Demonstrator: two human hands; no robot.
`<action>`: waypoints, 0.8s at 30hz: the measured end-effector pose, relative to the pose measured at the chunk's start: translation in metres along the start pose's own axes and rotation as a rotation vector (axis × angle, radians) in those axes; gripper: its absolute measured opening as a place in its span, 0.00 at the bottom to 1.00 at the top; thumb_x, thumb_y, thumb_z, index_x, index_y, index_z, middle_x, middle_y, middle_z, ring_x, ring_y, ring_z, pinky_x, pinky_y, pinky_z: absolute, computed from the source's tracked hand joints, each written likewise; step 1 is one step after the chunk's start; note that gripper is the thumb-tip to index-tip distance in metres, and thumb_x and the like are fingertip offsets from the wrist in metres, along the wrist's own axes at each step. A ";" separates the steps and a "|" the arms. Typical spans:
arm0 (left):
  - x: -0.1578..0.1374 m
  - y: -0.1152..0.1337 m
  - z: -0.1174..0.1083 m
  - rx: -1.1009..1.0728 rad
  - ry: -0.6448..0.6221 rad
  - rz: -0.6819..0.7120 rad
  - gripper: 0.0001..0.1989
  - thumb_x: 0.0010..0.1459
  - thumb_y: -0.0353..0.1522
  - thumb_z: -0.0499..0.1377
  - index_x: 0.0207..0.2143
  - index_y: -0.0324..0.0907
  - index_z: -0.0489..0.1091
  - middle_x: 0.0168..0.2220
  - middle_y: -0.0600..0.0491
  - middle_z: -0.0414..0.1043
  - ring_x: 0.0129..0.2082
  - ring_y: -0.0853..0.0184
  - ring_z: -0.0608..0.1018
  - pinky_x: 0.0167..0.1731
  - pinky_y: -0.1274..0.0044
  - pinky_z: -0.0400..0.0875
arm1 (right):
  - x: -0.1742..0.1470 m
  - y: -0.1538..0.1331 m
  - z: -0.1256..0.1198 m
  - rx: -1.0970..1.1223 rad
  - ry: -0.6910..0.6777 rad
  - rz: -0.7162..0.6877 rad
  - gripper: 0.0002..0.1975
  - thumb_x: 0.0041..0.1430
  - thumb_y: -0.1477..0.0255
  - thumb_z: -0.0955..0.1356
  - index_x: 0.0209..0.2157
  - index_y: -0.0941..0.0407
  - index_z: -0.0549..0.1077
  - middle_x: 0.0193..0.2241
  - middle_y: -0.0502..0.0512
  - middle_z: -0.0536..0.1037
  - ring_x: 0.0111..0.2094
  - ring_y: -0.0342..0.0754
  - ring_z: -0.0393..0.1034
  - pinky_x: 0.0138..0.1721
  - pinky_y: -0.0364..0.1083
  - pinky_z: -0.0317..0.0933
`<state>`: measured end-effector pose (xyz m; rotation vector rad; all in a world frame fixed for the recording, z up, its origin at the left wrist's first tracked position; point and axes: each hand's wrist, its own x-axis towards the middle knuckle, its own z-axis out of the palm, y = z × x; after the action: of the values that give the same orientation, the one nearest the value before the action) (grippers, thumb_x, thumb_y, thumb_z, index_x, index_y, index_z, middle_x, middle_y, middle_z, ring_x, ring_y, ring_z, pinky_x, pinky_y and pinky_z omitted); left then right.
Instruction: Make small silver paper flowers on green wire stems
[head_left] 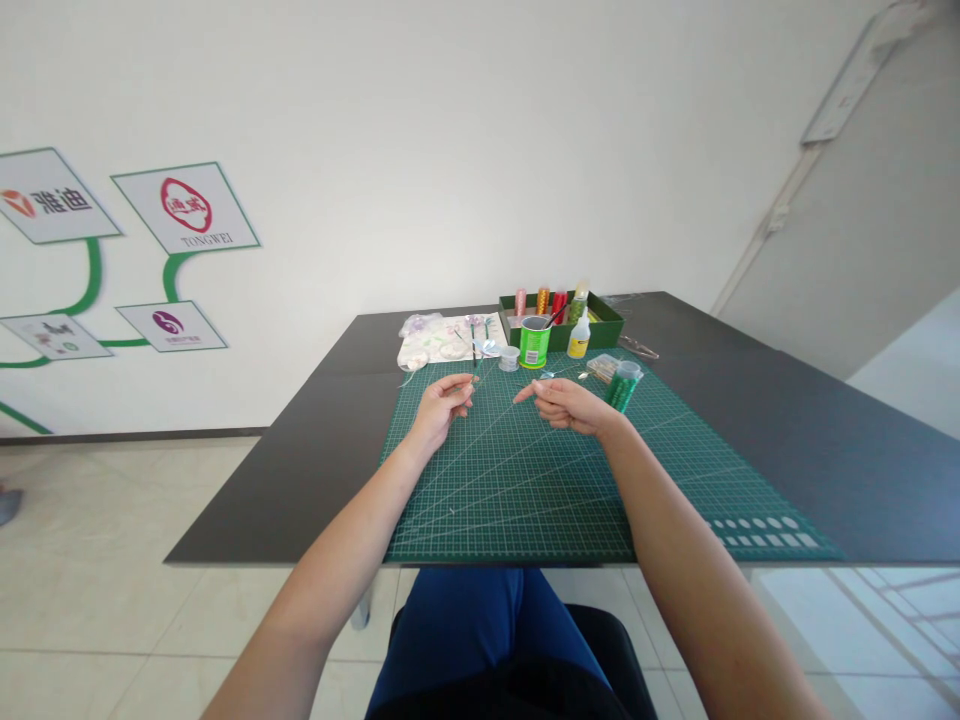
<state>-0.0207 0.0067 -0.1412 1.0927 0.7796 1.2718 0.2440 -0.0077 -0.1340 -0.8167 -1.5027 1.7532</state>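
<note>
My left hand (pixel 445 408) is closed in a pinch above the cutting mat (pixel 510 490). Between its fingertips stands a thin dark stem (pixel 474 358) with a bit of green low on it; pale shiny petal shapes show close to its top, but I cannot tell if they are joined to it. My right hand (pixel 562 404) is level with the left, a short gap away. Its fingers are curled and the index finger points left; whatever they pinch is too fine to make out. Beside the right wrist is a spool of green thread (pixel 622 388).
Behind the hands stand a green tin (pixel 534 345), a small clear tub (pixel 508 359) and a white glue bottle (pixel 579 336). A dark green box (pixel 609 329) holds coloured thread spools. White paper (pixel 431 352) with flower pieces lies at back left; tweezers (pixel 637 347) lie at right.
</note>
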 end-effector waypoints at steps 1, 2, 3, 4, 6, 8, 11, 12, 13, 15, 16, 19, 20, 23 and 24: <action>0.000 0.000 -0.001 0.009 0.012 0.006 0.23 0.37 0.34 0.75 0.38 0.37 0.79 0.31 0.53 0.77 0.22 0.76 0.72 0.18 0.84 0.63 | -0.001 0.000 0.000 0.002 -0.015 -0.015 0.23 0.61 0.54 0.72 0.41 0.61 0.74 0.17 0.37 0.49 0.18 0.35 0.35 0.17 0.39 0.32; 0.001 -0.001 -0.001 0.022 0.023 0.012 0.23 0.37 0.34 0.75 0.38 0.37 0.79 0.31 0.53 0.76 0.22 0.76 0.72 0.18 0.84 0.63 | -0.001 -0.001 0.000 0.001 -0.029 -0.032 0.22 0.61 0.55 0.72 0.43 0.61 0.74 0.17 0.37 0.49 0.18 0.35 0.35 0.17 0.39 0.32; 0.001 -0.001 -0.002 0.038 0.032 0.017 0.23 0.37 0.34 0.75 0.38 0.36 0.79 0.30 0.53 0.76 0.22 0.76 0.72 0.18 0.84 0.63 | -0.002 -0.001 0.001 -0.001 -0.043 -0.046 0.21 0.62 0.56 0.72 0.44 0.61 0.74 0.17 0.36 0.49 0.18 0.36 0.35 0.17 0.39 0.33; 0.001 -0.002 -0.002 0.056 0.039 0.021 0.23 0.38 0.34 0.75 0.38 0.36 0.79 0.30 0.53 0.76 0.22 0.76 0.72 0.18 0.83 0.64 | -0.002 0.000 0.001 -0.003 -0.057 -0.057 0.21 0.62 0.58 0.72 0.45 0.61 0.74 0.16 0.36 0.48 0.18 0.36 0.35 0.17 0.39 0.33; 0.001 -0.003 -0.003 0.100 0.052 0.029 0.22 0.39 0.34 0.74 0.38 0.36 0.79 0.31 0.52 0.76 0.22 0.75 0.72 0.18 0.83 0.64 | -0.003 0.000 0.001 -0.007 -0.080 -0.071 0.20 0.62 0.59 0.72 0.47 0.61 0.74 0.16 0.35 0.47 0.17 0.36 0.35 0.16 0.39 0.33; 0.001 -0.004 -0.004 0.155 0.068 0.040 0.20 0.40 0.34 0.73 0.38 0.37 0.79 0.32 0.52 0.76 0.22 0.75 0.72 0.17 0.82 0.64 | -0.004 0.000 0.001 -0.010 -0.096 -0.078 0.20 0.62 0.60 0.73 0.47 0.61 0.74 0.16 0.35 0.46 0.17 0.36 0.35 0.16 0.39 0.34; 0.001 -0.006 -0.004 0.248 0.075 0.058 0.17 0.43 0.34 0.72 0.38 0.37 0.80 0.31 0.52 0.75 0.22 0.74 0.72 0.16 0.82 0.63 | -0.005 0.000 0.001 -0.009 -0.112 -0.089 0.19 0.62 0.61 0.73 0.46 0.61 0.74 0.16 0.35 0.47 0.17 0.36 0.35 0.16 0.39 0.34; 0.000 -0.006 -0.004 0.278 0.069 0.064 0.17 0.44 0.34 0.71 0.38 0.37 0.80 0.31 0.52 0.74 0.21 0.74 0.72 0.16 0.82 0.63 | -0.005 0.000 0.001 -0.004 -0.115 -0.093 0.18 0.62 0.60 0.73 0.45 0.60 0.74 0.16 0.36 0.47 0.17 0.36 0.35 0.16 0.40 0.34; 0.000 -0.007 -0.004 0.309 0.060 0.070 0.16 0.45 0.34 0.71 0.37 0.37 0.80 0.31 0.52 0.74 0.21 0.74 0.72 0.16 0.82 0.63 | -0.004 0.000 0.002 0.004 -0.115 -0.098 0.18 0.62 0.60 0.73 0.45 0.60 0.74 0.16 0.36 0.47 0.17 0.36 0.35 0.17 0.40 0.34; 0.000 -0.009 -0.004 0.374 0.034 0.084 0.13 0.47 0.33 0.70 0.36 0.38 0.80 0.30 0.52 0.74 0.20 0.74 0.72 0.15 0.82 0.62 | -0.004 -0.001 0.002 0.022 -0.107 -0.113 0.18 0.62 0.60 0.72 0.45 0.60 0.75 0.15 0.36 0.48 0.17 0.36 0.35 0.17 0.40 0.34; 0.000 -0.010 -0.004 0.407 0.019 0.091 0.12 0.47 0.33 0.70 0.36 0.38 0.80 0.29 0.52 0.73 0.20 0.74 0.71 0.15 0.82 0.61 | -0.004 -0.001 0.002 0.030 -0.096 -0.124 0.18 0.62 0.60 0.72 0.45 0.60 0.75 0.15 0.36 0.48 0.17 0.36 0.35 0.18 0.40 0.34; 0.000 -0.012 -0.004 0.501 -0.030 0.108 0.10 0.48 0.32 0.70 0.35 0.38 0.80 0.28 0.53 0.73 0.19 0.74 0.70 0.15 0.82 0.58 | -0.004 -0.003 0.005 0.041 -0.035 -0.167 0.18 0.61 0.59 0.73 0.44 0.59 0.75 0.15 0.37 0.49 0.18 0.37 0.36 0.18 0.40 0.34; -0.001 -0.012 -0.003 0.532 -0.047 0.117 0.09 0.49 0.32 0.69 0.34 0.39 0.80 0.28 0.53 0.73 0.19 0.74 0.70 0.15 0.82 0.58 | -0.004 -0.003 0.005 0.043 -0.013 -0.180 0.18 0.60 0.59 0.73 0.43 0.59 0.75 0.15 0.37 0.49 0.18 0.37 0.36 0.19 0.40 0.33; -0.002 -0.013 -0.002 0.635 -0.113 0.173 0.06 0.52 0.31 0.68 0.34 0.40 0.81 0.29 0.53 0.74 0.19 0.74 0.70 0.20 0.80 0.62 | -0.004 -0.005 0.007 0.046 0.035 -0.203 0.18 0.59 0.59 0.74 0.42 0.59 0.75 0.15 0.37 0.49 0.18 0.37 0.36 0.19 0.41 0.32; -0.003 -0.013 -0.001 0.674 -0.136 0.202 0.05 0.53 0.30 0.67 0.34 0.40 0.81 0.30 0.53 0.74 0.19 0.74 0.70 0.22 0.79 0.64 | -0.004 -0.005 0.008 0.048 0.049 -0.209 0.18 0.59 0.59 0.74 0.42 0.59 0.75 0.15 0.37 0.49 0.18 0.37 0.36 0.19 0.41 0.32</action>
<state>-0.0177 0.0044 -0.1544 1.8161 1.0479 1.1034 0.2401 -0.0146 -0.1280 -0.6487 -1.4523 1.5973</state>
